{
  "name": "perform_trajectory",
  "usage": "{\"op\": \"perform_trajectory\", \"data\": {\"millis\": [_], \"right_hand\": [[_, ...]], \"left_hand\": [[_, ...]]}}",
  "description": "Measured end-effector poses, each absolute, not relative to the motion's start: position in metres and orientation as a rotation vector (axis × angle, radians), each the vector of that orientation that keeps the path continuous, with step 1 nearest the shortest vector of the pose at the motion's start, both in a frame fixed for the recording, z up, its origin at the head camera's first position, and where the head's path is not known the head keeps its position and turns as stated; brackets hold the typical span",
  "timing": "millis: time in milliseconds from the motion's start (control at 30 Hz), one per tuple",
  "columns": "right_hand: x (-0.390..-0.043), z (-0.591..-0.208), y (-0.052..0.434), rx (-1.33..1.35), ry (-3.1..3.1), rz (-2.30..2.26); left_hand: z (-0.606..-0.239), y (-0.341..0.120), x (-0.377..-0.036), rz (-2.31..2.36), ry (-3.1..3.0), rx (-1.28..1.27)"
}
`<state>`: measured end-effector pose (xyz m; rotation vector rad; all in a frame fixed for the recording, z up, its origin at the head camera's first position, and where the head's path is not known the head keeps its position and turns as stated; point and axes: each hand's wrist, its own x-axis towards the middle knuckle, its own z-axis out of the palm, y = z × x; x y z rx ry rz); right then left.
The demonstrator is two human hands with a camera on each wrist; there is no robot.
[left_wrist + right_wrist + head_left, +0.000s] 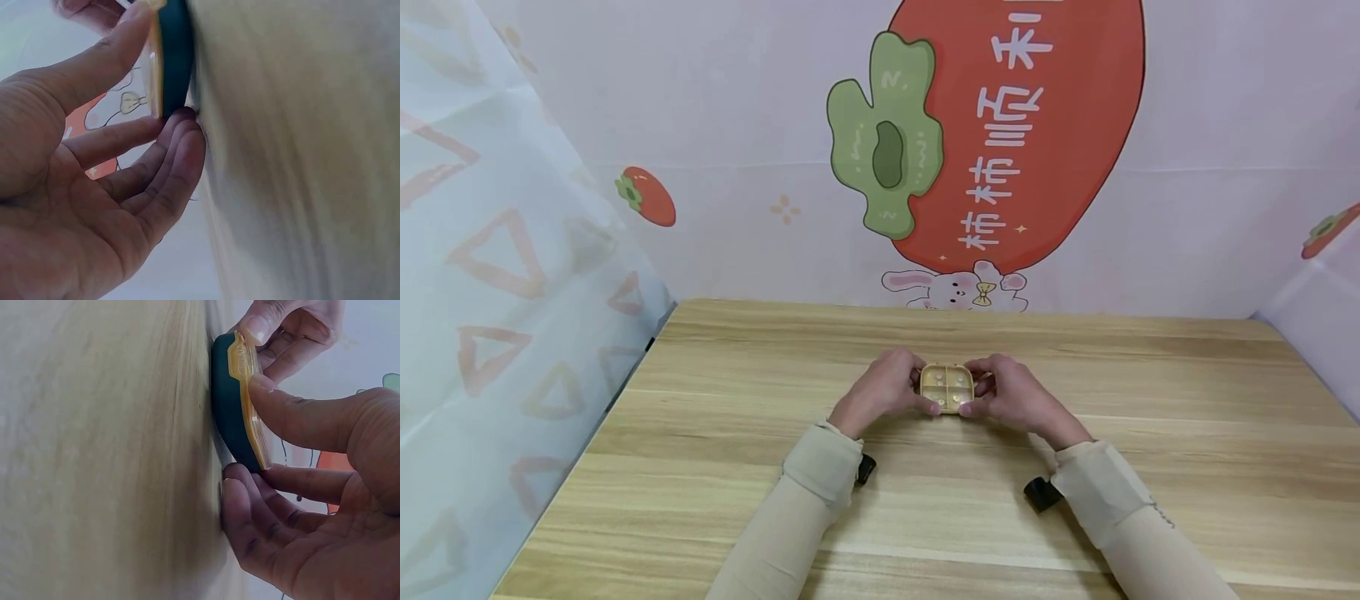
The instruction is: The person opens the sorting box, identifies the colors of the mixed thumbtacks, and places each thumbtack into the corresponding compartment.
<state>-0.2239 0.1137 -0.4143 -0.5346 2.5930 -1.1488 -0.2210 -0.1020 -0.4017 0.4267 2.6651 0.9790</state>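
Note:
A small pill box (947, 388) with four compartments sits between both hands near the middle of the table, yellow on top. Small pale spots show in its compartments. In the right wrist view its dark teal base (228, 403) and clear lid (257, 419) are seen edge-on, close over the wood. My left hand (883, 387) grips the left side, thumb at the near edge and index finger at the side. From the right, my right hand (1011, 393) holds it likewise, its thumb (294, 415) on the yellow rim beside the front tab.
The wooden table (737, 483) extends around the hands. A patterned cloth (737, 233) with persimmon prints stands behind it, and another sheet (512, 317) hangs at the left. Black wrist cameras (1042, 494) stick out from the sleeves close over the tabletop.

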Motion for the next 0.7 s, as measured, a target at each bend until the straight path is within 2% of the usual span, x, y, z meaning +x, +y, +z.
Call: {"op": "perform_trajectory", "data": {"millis": [700], "right_hand": [[-0.2256, -0.4167, 0.1145, -0.594, 2.563, -1.149]], "left_hand": [[-0.4036, -0.0996, -0.2209, 0.976, 2.619, 0.403]]}}
